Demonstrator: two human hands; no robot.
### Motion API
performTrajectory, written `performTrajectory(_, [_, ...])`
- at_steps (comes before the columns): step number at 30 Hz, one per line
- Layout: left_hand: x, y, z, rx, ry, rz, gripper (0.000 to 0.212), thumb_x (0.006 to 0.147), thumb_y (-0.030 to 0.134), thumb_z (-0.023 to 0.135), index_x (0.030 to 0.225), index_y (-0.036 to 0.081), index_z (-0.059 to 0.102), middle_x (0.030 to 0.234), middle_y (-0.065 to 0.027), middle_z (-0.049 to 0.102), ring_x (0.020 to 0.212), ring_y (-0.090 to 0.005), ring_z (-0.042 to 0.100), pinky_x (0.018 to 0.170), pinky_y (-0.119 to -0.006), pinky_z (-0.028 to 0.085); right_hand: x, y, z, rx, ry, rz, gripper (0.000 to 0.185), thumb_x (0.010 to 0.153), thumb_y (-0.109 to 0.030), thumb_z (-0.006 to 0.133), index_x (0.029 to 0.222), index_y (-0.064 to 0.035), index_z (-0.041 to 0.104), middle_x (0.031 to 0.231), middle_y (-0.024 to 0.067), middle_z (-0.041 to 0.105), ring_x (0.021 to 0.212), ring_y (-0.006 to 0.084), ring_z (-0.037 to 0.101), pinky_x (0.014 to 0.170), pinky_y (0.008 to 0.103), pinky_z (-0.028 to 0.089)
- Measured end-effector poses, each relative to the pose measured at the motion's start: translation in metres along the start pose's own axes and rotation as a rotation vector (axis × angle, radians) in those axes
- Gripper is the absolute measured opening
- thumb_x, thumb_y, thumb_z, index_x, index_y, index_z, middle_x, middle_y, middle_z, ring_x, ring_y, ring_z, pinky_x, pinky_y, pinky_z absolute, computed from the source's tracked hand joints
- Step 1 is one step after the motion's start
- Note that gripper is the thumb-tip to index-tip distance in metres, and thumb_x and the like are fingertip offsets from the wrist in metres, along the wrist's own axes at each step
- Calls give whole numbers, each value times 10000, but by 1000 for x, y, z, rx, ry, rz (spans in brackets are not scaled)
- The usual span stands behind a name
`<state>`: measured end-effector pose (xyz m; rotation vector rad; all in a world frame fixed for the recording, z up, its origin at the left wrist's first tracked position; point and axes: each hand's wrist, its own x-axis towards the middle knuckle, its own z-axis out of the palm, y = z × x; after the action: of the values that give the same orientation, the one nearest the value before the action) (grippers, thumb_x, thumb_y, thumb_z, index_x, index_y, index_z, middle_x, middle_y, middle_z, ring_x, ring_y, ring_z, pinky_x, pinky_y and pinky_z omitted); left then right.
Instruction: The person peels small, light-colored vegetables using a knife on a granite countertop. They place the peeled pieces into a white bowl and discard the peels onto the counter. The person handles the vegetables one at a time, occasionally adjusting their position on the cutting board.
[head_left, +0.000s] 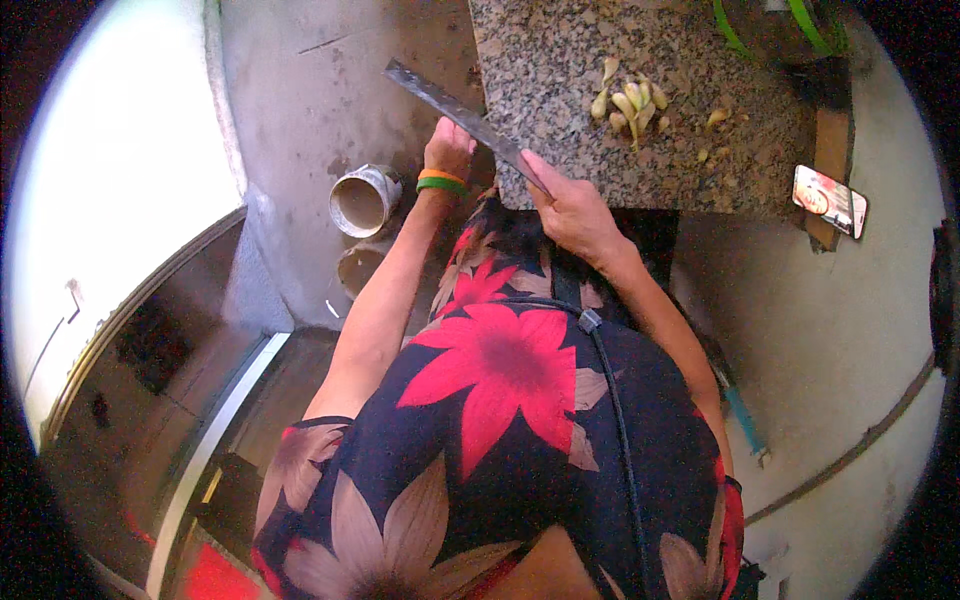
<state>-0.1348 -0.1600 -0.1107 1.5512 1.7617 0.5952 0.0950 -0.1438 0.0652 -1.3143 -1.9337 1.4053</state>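
My right hand (574, 217) grips the near end of a long, flat, dark metal blade (450, 105), possibly a large knife. The blade slants away to the upper left, past the corner of the granite countertop (540, 82). Just below its middle is my left hand (448, 154), fingers curled and an orange and green band on the wrist. Those fingertips are partly hidden, so whether they hold the blade or something under it is unclear. A small pile of pale garlic cloves (637, 101) lies on the granite, beyond my right hand.
Scraps of peel (718, 117) lie right of the cloves. A phone (831, 201) with a lit screen rests at the counter's right end, near a dark container with green stripes (780, 30). On the floor at left stand a white bucket (365, 201) and a second container (360, 270).
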Motion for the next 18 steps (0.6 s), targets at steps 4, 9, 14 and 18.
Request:
performTrajectory(4, [-9, -25, -2, -60, -4, 116, 196, 833, 222, 456, 933, 97, 570, 936, -62, 597, 885, -200, 552, 800, -282, 418, 5, -12, 32, -40, -40, 80, 382, 831, -121, 531, 1206, -109, 458, 763, 246, 562, 677, 409, 562, 555, 443, 438])
performTrajectory(9, [-6, 21, -20, -52, -95, -31, 210, 836, 227, 453, 945, 92, 571, 952, -71, 595, 893, -232, 553, 786, -312, 426, 7, -22, 41, -73, 23, 126, 401, 819, -123, 530, 1211, -92, 450, 741, 249, 560, 657, 403, 565, 551, 457, 440])
performTrajectory(14, [15, 24, -17, 99, -275, -69, 223, 840, 232, 449, 957, 88, 573, 968, -80, 593, 901, -264, 554, 772, -342, 434, 10, -12, 54, -48, 208, 94, 423, 791, -106, 515, 1207, -72, 444, 653, 245, 553, 600, 395, 565, 536, 482, 443])
performTrajectory(18, [23, 28, -20, 240, -140, 43, 201, 804, 216, 483, 811, 66, 618, 790, -151, 634, 746, -357, 599, 614, -414, 487, 15, -12, 55, -111, 209, 177, 434, 781, -91, 513, 1207, -53, 437, 664, 239, 562, 607, 395, 567, 551, 488, 443])
